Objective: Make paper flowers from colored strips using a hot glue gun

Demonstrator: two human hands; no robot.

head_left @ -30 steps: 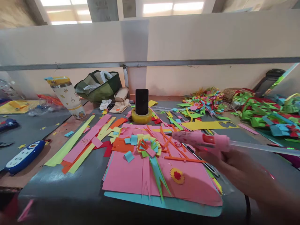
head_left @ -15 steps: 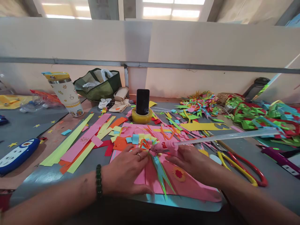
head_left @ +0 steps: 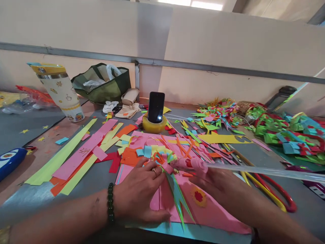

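Note:
My left hand [head_left: 143,191], with a ring and a green bead bracelet, lies low over pink paper [head_left: 167,200], its fingertips at a small cluster of coloured paper pieces [head_left: 162,156]. The thumb is spread from the fingers; whether the fingertips pinch anything is hidden. My right hand [head_left: 215,186] is beside a rolled pink paper piece [head_left: 189,164] on a clear stick [head_left: 254,169] and appears closed round it, though its fingers are partly hidden. Pointed blue and green paper strips [head_left: 179,196] hang from the cluster between my hands.
Paper strips [head_left: 85,149] lie left. A phone [head_left: 155,106] stands in a yellow tape roll [head_left: 153,126]. Behind are a tumbler [head_left: 61,91] and green bag [head_left: 106,86]. Red and yellow handled scissors [head_left: 275,191] lie right, near colourful paper heaps [head_left: 291,132].
The view has tilted down and come closer. The rolled pink piece and my right hand have shifted slightly right, and a small pink paper bit now shows beside the cluster.

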